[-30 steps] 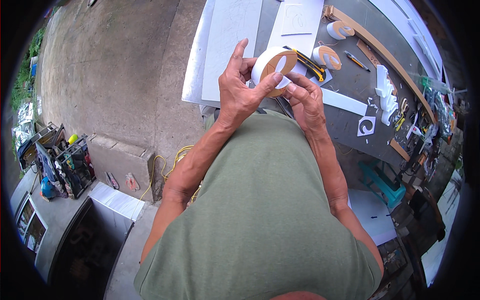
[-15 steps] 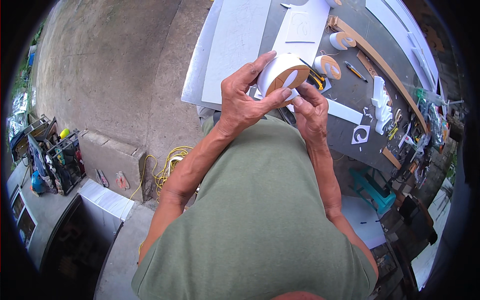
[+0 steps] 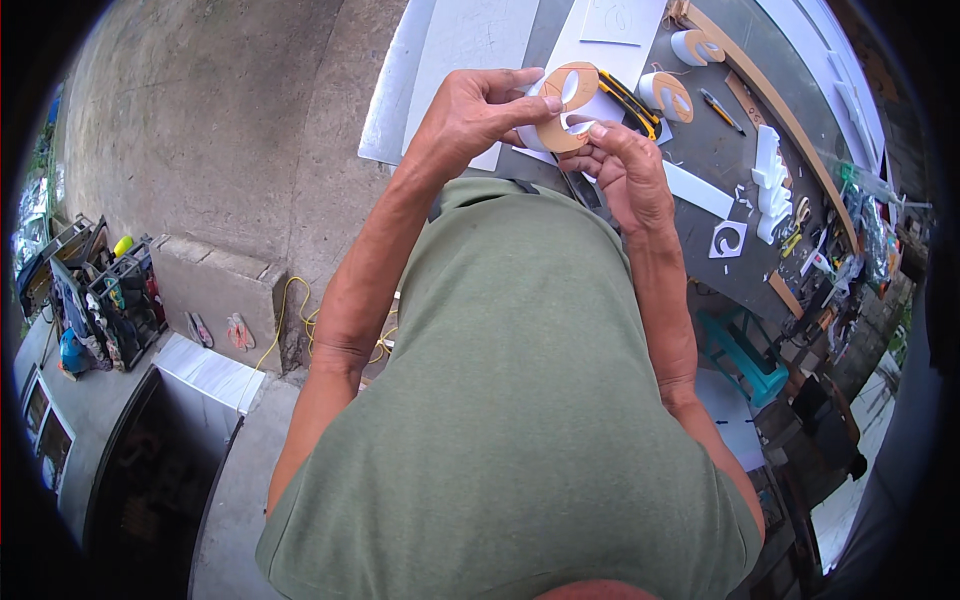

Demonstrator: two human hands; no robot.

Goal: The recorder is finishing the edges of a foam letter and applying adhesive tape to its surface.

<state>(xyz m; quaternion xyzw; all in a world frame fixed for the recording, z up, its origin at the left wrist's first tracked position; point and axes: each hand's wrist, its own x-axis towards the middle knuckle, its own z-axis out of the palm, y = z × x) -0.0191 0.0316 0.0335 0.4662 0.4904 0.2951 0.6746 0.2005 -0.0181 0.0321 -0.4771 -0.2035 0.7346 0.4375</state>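
Observation:
My left hand [image 3: 485,118] holds a white curved cut-out piece with a brown face [image 3: 558,133], its thumb over the face. My right hand [image 3: 610,165] pinches the lower right of that piece, fingers curled. Just behind lies a yellow and black utility knife [image 3: 625,105] on white sheet material [image 3: 560,45]. Two similar brown-faced white pieces [image 3: 666,98] [image 3: 698,48] sit to the right, with a pen [image 3: 722,112] near them. A long white strip [image 3: 698,190] lies right of my right hand, near a small square cut-out [image 3: 727,240].
The grey worktable [image 3: 690,150] carries a long brown strip [image 3: 800,120], white offcuts [image 3: 770,185], scissors [image 3: 800,215] and clutter along its right edge. A teal stool [image 3: 750,370] stands below it. At left are a concrete block [image 3: 215,285], yellow cord [image 3: 290,310] and piled items [image 3: 100,290].
Both hands and the piece have risen toward the back of the table in the view. The piece has turned, showing more of its brown face and less of its white side.

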